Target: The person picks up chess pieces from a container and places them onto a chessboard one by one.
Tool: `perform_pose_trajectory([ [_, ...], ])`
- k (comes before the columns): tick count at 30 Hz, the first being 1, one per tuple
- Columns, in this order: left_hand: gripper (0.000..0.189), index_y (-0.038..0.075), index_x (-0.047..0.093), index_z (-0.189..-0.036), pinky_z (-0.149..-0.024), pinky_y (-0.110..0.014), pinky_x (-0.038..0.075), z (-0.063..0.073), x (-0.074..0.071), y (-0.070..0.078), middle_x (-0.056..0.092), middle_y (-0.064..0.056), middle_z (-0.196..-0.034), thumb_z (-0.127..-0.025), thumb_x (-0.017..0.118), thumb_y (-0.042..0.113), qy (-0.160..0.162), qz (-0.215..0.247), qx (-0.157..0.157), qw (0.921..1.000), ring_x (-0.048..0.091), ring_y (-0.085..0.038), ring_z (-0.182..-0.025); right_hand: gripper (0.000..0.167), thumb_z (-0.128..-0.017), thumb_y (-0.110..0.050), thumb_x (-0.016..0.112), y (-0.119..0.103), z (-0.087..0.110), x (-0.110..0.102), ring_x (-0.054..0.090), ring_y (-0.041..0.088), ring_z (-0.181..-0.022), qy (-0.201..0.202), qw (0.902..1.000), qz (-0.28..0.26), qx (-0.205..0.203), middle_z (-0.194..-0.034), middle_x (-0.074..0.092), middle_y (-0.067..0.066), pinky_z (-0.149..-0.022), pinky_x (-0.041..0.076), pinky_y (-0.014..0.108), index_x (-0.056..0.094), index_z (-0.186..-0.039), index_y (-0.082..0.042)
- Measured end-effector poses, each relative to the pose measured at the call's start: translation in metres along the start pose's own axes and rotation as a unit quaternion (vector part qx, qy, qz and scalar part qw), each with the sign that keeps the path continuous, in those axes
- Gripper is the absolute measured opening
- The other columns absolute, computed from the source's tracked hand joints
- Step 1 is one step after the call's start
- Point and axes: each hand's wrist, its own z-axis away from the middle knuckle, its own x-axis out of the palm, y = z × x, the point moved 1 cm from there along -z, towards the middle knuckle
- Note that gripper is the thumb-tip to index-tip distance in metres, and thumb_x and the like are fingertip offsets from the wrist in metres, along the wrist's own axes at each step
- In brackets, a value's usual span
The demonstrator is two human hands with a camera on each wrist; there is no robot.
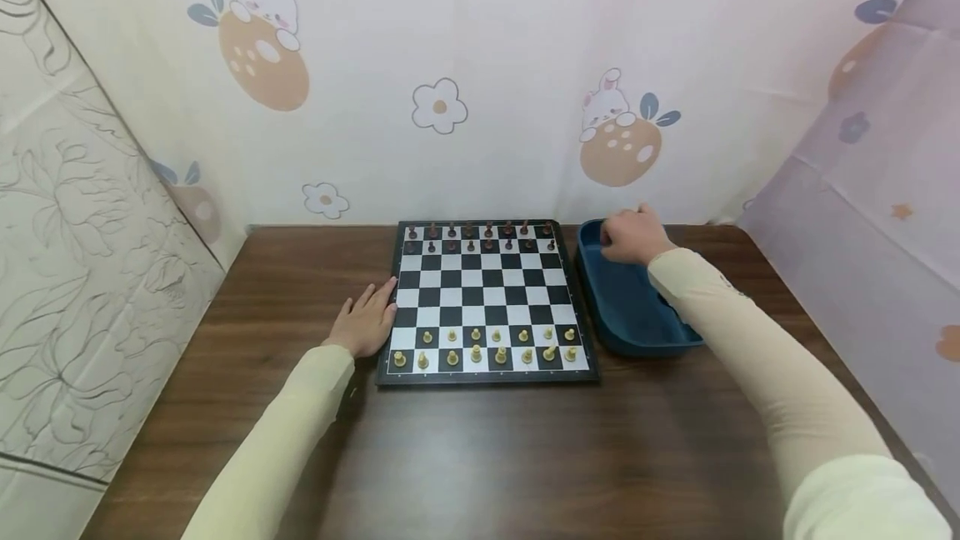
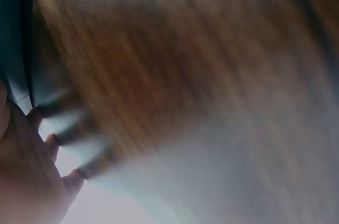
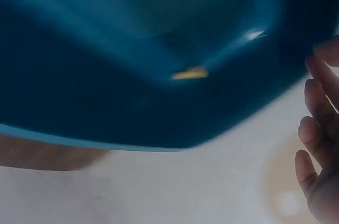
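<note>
A chessboard (image 1: 482, 298) lies on the table with dark red pieces (image 1: 470, 232) along its far rows and pale yellow pieces (image 1: 476, 353) along its near rows. My left hand (image 1: 363, 322) rests flat on the table with its fingertips touching the board's left edge. Over the far end of a blue tray (image 1: 637, 307), my right hand (image 1: 635, 234) hovers with loosely bent fingers (image 3: 313, 139). I see nothing held in it. A small yellow piece (image 3: 189, 73), blurred, sits inside the tray in the right wrist view, apart from those fingers.
The brown wooden table (image 1: 300, 273) ends at a wall covering (image 1: 510, 107) printed with rabbits and flowers. A relief-patterned panel (image 1: 67, 232) stands at the left, and a pale curtain (image 1: 877, 215) hangs at the right. The tray stands close beside the board's right edge.
</note>
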Motion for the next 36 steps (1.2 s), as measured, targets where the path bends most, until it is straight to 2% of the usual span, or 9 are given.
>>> perform_pose_trajectory([
  [4,0.057,0.012,0.013,-0.154,-0.111,-0.060,0.007,0.001,0.000,0.000,0.020,-0.011,-0.157,-0.103,0.026,0.034,0.004,0.005,0.000,1.0000,0.013,-0.034,-0.143,0.032,-0.083,-0.009,0.063,0.029,0.011,0.020,0.039,0.023,-0.056,-0.018,0.9994,0.012,0.029,-0.050,0.046,0.002,-0.066,0.026,0.041,0.053,-0.053,-0.013],
  [6,0.057,0.012,0.014,-0.154,-0.111,-0.060,0.007,0.002,0.000,0.001,0.021,-0.011,-0.157,-0.103,0.027,0.033,0.007,0.006,0.002,1.0000,0.014,-0.034,-0.143,0.034,-0.085,-0.009,0.063,0.037,0.015,0.027,0.043,0.025,-0.059,-0.022,0.9985,0.030,0.039,-0.051,0.047,0.002,-0.067,0.031,0.043,0.051,-0.054,-0.014],
  [10,0.057,0.013,0.014,-0.154,-0.111,-0.060,0.007,0.004,0.000,-0.001,0.021,-0.010,-0.157,-0.103,0.027,0.034,0.006,0.008,0.003,0.9999,0.014,-0.033,-0.143,0.031,-0.087,-0.008,0.061,0.043,0.012,0.043,0.050,0.030,-0.068,-0.032,0.9964,0.053,0.058,-0.055,0.050,0.005,-0.073,0.038,0.047,0.053,-0.057,-0.012],
  [16,0.057,0.014,0.013,-0.154,-0.111,-0.060,0.008,0.004,0.001,-0.001,0.021,-0.008,-0.157,-0.103,0.027,0.036,0.004,0.005,0.003,1.0000,0.013,-0.032,-0.144,0.028,-0.089,-0.003,0.053,0.047,0.006,0.060,0.052,0.032,-0.070,-0.044,0.9930,0.064,0.089,-0.060,0.054,0.010,-0.077,0.036,0.048,0.059,-0.063,-0.007],
  [21,0.058,0.014,0.015,-0.154,-0.112,-0.059,0.008,0.001,-0.001,-0.001,0.022,-0.009,-0.157,-0.103,0.028,0.036,0.011,0.000,0.000,0.9999,0.014,-0.032,-0.144,0.031,-0.092,-0.001,0.050,0.045,0.000,0.064,0.053,0.033,-0.070,-0.019,0.9921,0.056,0.110,-0.059,0.054,0.011,-0.077,0.036,0.048,0.059,-0.062,-0.004],
  [25,0.057,0.014,0.014,-0.154,-0.112,-0.059,0.008,0.001,-0.001,0.002,0.022,-0.008,-0.157,-0.103,0.027,0.036,0.011,-0.003,0.006,0.9999,0.014,-0.031,-0.144,0.032,-0.091,-0.004,0.052,0.049,0.006,0.064,0.053,0.034,-0.068,0.004,0.9923,0.035,0.119,-0.057,0.053,0.011,-0.078,0.036,0.050,0.057,-0.059,-0.005],
  [30,0.056,0.013,0.014,-0.154,-0.112,-0.059,0.008,0.002,-0.004,0.004,0.022,-0.009,-0.157,-0.103,0.027,0.034,0.008,0.000,0.008,0.9999,0.014,-0.032,-0.144,0.037,-0.088,-0.009,0.055,0.054,0.010,0.061,0.051,0.033,-0.063,0.019,0.9942,0.019,0.104,-0.051,0.049,0.008,-0.079,0.035,0.052,0.051,-0.052,-0.009],
  [36,0.057,0.014,0.011,-0.155,-0.112,-0.059,0.008,0.001,-0.003,0.001,0.019,-0.009,-0.157,-0.103,0.025,0.035,-0.006,-0.005,0.000,1.0000,0.012,-0.031,-0.144,0.037,-0.085,-0.009,0.055,0.045,0.010,0.050,0.049,0.030,-0.058,0.053,0.9961,0.009,0.070,-0.049,0.046,0.007,-0.071,0.037,0.050,0.045,-0.049,-0.011],
])
